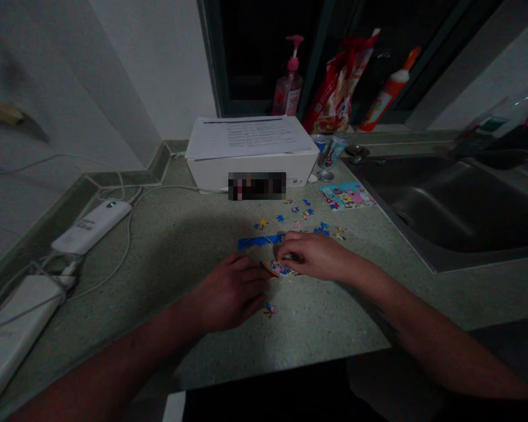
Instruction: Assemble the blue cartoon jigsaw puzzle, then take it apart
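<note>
A small cluster of joined jigsaw pieces (281, 269) lies on the speckled countertop (176, 246), between both hands. My left hand (231, 293) rests palm down with its fingers curled against the cluster's left edge. My right hand (317, 255) has its fingertips pressed together on the cluster's top. A blue strip of joined pieces (257, 241) sits just behind. Several loose pieces (305, 214) are scattered farther back, and one piece (268, 309) lies by my left hand.
A white box (253, 161) topped with printed paper stands at the back. A colourful picture card (347, 196) lies beside a steel sink (457, 205) on the right. Power banks (92, 225) and cables sit at left. A pump bottle (289, 88), snack bag and orange bottle stand on the sill.
</note>
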A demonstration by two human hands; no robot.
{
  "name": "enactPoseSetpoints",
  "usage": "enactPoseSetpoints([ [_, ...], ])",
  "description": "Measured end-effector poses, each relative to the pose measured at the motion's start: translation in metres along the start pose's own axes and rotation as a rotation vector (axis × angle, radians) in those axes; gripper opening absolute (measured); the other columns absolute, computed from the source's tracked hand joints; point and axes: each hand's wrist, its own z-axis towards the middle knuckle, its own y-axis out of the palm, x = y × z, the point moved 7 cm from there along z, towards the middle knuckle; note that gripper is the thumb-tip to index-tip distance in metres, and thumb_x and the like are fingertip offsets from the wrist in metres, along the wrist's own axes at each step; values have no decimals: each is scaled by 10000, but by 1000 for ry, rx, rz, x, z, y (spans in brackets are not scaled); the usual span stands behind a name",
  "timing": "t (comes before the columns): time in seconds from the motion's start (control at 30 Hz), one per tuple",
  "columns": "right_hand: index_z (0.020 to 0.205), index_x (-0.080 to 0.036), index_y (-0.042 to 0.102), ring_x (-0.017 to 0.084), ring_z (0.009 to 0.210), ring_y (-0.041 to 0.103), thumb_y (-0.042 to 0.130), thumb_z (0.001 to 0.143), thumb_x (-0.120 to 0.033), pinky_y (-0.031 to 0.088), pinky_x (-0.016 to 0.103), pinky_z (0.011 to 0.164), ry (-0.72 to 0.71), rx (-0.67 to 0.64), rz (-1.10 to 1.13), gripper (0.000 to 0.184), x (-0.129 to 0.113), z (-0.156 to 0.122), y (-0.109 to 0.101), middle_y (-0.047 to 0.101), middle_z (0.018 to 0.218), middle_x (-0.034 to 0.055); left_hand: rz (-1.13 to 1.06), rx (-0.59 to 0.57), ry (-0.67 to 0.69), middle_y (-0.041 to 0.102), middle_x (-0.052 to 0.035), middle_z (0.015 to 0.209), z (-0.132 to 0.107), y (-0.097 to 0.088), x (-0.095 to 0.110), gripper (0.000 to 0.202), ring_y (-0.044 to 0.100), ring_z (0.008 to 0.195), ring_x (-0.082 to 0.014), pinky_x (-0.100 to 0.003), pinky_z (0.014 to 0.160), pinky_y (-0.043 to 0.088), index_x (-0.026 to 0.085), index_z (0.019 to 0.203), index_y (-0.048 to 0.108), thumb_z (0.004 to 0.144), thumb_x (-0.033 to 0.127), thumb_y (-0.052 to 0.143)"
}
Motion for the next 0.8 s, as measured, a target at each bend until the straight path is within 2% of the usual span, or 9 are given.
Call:
enactPoseSetpoints([
  [0.43, 951, -250, 737, 174, 829, 669, 690, 901, -162, 465, 309, 728, 19, -21, -71, 111, 0, 0, 3, 719, 981, 12, 1, -1, -1, 777, -24, 1219, 1, 0, 1, 128, 672, 1113, -251, -430, 983, 447, 224, 1076, 716, 1009, 233, 608],
  [0.63, 958, -247, 725, 169, 838, 665, 654, 920, -155, 457, 297, 720, 31, 17, -52, 122, 0, -2, -5, 708, 971, 11, -1, -2, -1, 778, -34, 1213, 1, 0, 1, 126, 677, 1105, -256, -436, 984, 454, 227, 1060, 717, 1008, 225, 602],
  [0.7, 966, -247, 721, 167, 844, 664, 648, 940, -179, 460, 295, 720, 25, 43, -33, 103, -2, -3, -8, 701, 968, 12, -7, 41, -21, 780, -43, 1174, 0, -2, -1, 139, 683, 1066, -253, -437, 958, 473, 232, 1088, 715, 1003, 223, 605],
  [0.8, 985, -242, 711, 158, 825, 656, 642, 957, -206, 475, 294, 722, -9, 71, 13, 83, -9, -3, -11, 691, 964, 15, -54, 193, -133, 770, -61, 1056, -2, -11, -10, 184, 687, 961, -245, -425, 874, 514, 223, 1131, 704, 977, 194, 608],
])
